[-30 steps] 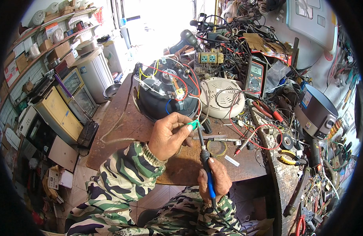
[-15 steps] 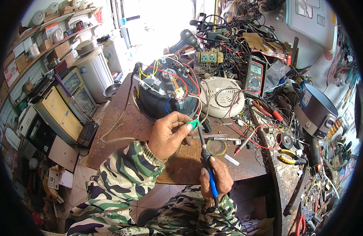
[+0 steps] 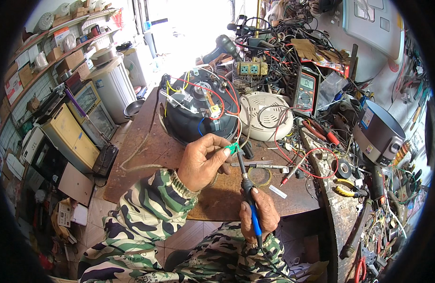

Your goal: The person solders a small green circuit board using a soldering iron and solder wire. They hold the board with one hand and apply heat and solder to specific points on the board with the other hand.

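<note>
Through the head camera I had the left hand (image 3: 205, 162) pinching a small green circuit board (image 3: 232, 149) between thumb and forefinger, above the near side of the wooden table (image 3: 146, 184). The right hand (image 3: 260, 214) had its fingers closed around the blue handle of a soldering iron (image 3: 253, 212), which pointed up and away from the person. Its tip was at the board's right end; I could not tell whether the two touched.

Just beyond the board stood an upturned black appliance body (image 3: 189, 125), with red and yellow wires across its exposed parts. A cream slotted cover (image 3: 269, 111) lay to the right of it, and a meter (image 3: 304, 92) leaned farther right. Nearer the iron I saw a yellowish ring (image 3: 269, 179) and a white strip (image 3: 277, 192) lying on the table, with a red probe (image 3: 293, 173) close by.
</note>
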Motion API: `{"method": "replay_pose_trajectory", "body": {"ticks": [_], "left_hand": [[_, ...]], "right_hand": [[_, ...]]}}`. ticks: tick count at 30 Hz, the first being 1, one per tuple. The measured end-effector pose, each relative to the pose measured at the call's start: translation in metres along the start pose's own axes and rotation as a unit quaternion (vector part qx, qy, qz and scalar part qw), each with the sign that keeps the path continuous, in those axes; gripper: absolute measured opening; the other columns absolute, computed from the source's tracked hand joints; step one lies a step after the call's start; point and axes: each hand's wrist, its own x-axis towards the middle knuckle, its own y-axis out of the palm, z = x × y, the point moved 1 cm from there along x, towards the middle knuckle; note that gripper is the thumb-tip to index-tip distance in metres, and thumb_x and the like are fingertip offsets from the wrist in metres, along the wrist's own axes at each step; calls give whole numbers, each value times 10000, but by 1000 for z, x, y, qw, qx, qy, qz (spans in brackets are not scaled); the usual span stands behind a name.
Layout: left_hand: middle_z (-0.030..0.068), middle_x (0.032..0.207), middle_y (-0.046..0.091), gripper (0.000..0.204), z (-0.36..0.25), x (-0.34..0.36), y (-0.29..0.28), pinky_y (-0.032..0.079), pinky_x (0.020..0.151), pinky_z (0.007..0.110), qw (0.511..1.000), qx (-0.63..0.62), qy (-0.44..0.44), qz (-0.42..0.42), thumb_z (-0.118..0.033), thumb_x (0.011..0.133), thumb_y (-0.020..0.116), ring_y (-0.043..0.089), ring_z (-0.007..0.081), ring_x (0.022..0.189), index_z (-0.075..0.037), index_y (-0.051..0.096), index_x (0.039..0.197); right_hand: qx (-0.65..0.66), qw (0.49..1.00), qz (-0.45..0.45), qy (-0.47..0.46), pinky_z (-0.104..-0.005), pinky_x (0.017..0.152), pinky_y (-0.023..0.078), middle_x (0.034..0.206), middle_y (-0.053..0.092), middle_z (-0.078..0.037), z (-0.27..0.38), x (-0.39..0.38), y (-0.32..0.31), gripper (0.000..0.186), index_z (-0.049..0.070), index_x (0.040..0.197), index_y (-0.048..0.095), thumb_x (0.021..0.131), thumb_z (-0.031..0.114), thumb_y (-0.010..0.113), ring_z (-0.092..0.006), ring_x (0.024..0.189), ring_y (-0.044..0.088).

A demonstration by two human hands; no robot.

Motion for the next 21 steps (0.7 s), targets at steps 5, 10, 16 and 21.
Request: {"method": "replay_pose_trajectory", "body": {"ticks": [5, 10, 16, 21], "left_hand": [[121, 956, 689, 186, 2, 0, -2, 592, 614, 270, 1000, -7, -2, 7, -85, 1003, 596, 678, 136, 772, 65, 569, 1110], [126, 913, 678, 204, 3, 1, -3, 596, 613, 293, 1000, -20, -17, 10, -106, 1005, 601, 678, 168, 729, 60, 564, 1116], [134, 912, 687, 219, 1, 1, -5, 569, 597, 270, 998, -47, -30, 12, -114, 1004, 600, 687, 161, 708, 78, 568, 1105], [145, 911, 686, 232, -1, 1, -6, 573, 599, 276, 998, -54, -34, 11, -117, 1002, 602, 680, 163, 702, 92, 575, 1099]], "right_hand": [[-1, 1000, 8, 5, -350, 823, 565, 1019, 707, -252, 3, 1, -2, 369, -47, 1217, 639, 862, 34, 699, -308, 925, 732], [-6, 1000, 6, -3, -352, 824, 566, 1022, 707, -253, 2, 1, -2, 372, -47, 1216, 638, 853, 16, 693, -312, 928, 733], [-3, 1000, 11, -4, -353, 827, 566, 1022, 707, -250, -1, -1, -1, 379, -38, 1223, 636, 851, 11, 694, -315, 937, 732], [2, 1000, 15, -3, -355, 826, 566, 1024, 706, -248, 0, 0, -2, 384, -33, 1228, 635, 851, 7, 694, -315, 935, 732]]}}
